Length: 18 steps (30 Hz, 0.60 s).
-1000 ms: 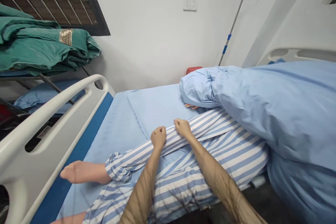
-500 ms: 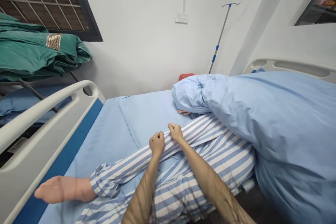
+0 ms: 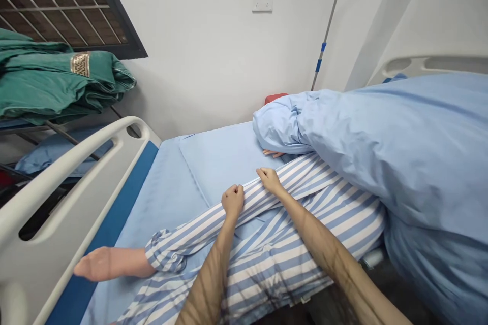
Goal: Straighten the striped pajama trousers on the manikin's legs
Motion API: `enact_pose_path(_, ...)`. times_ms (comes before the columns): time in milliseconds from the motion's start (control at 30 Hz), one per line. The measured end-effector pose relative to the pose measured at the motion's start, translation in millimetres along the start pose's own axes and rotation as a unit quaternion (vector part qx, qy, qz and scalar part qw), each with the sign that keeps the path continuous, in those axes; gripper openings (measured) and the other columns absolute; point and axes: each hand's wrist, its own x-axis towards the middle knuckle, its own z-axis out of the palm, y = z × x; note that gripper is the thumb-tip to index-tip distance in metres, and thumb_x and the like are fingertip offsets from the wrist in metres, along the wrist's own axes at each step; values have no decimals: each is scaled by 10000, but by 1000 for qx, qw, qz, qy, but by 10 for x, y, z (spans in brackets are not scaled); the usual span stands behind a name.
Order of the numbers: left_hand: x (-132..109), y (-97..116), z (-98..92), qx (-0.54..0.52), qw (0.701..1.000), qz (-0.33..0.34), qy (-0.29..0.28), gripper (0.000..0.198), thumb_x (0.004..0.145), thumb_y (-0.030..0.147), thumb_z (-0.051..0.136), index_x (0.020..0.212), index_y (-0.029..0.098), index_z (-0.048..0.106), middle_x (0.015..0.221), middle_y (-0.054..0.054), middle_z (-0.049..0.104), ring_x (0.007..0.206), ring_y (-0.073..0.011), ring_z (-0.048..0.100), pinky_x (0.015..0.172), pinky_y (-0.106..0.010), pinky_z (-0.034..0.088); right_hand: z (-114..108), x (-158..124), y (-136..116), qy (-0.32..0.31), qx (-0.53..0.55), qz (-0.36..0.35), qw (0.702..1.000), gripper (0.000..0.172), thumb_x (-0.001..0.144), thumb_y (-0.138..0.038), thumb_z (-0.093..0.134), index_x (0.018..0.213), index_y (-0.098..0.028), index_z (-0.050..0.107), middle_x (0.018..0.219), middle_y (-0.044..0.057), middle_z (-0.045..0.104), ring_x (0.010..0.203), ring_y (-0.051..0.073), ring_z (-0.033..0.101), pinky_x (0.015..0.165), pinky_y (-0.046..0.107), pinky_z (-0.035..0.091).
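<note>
A manikin lies on the bed in blue-and-white striped trousers [image 3: 293, 264]. Its far leg [image 3: 206, 226] is stretched out straight, with the cuff bunched [image 3: 165, 251] above a bare foot [image 3: 110, 263]. My left hand [image 3: 233, 200] is a closed fist at about the middle of this leg, on the striped cloth. Farther up the same leg my right hand [image 3: 270, 181] is also balled into a fist, at the cloth's far edge. The insides of both fists are hidden, so whether cloth is pinched in them cannot be made out.
A bulky blue quilt [image 3: 366, 137] covers the upper body, with manikin fingers [image 3: 273, 154] showing beneath it. The pale footboard [image 3: 95, 162] rises at the left, beside folded green cloth [image 3: 57, 81]. An IV pole [image 3: 328, 30] stands behind the bed, near the wall.
The view has shifted, so the bed, leg and foot sit further right and slightly higher. My right fist has moved a little farther from my left; both stay closed at the leg.
</note>
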Motion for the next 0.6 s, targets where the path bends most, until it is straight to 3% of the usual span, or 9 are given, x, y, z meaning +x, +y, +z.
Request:
enact_pose_path(167, 79, 262, 84, -102, 994, 40, 16, 365, 778, 313, 439, 491, 193, 246, 500, 41, 226, 540, -93, 274, 563, -238, 253, 40, 37, 22, 5, 7, 3, 1000, 456, 887, -456, 387, 518, -199, 310, 481, -54, 290, 508, 93, 315, 526, 244, 224)
enact_pose_path(300, 31, 431, 337, -164, 981, 79, -62, 376, 797, 379, 420, 500, 199, 277, 498, 41, 276, 543, -90, 292, 558, -234, 274, 50, 42, -8, 3, -31, 3, 1000, 441, 902, -425, 386, 527, -195, 349, 489, -43, 358, 516, 97, 341, 536, 247, 231)
enact_pose_path(400, -39, 433, 465, -128, 988, 71, -56, 381, 804, 377, 425, 497, 194, 292, 491, 41, 293, 542, -91, 293, 565, -241, 267, 6, 2, -82, 41, -82, -19, 996, 430, 921, -398, 363, 540, -200, 367, 488, -28, 390, 515, 107, 363, 546, 253, 238)
enact_pose_path(533, -68, 376, 475, -114, 989, 70, -67, 386, 808, 380, 448, 502, 190, 309, 499, 47, 308, 548, -88, 316, 579, -231, 283, -149, -34, -141, 111, -178, -127, 969, 414, 934, -376, 359, 568, -198, 430, 533, 14, 473, 553, 125, 411, 585, 269, 252)
enact_pose_path(600, -67, 360, 453, -115, 989, 67, -68, 388, 797, 386, 471, 501, 189, 315, 500, 51, 308, 545, -86, 320, 579, -230, 283, -219, -14, -91, 130, -200, -120, 964, 424, 940, -377, 350, 569, -196, 445, 537, 22, 484, 553, 127, 409, 584, 271, 244)
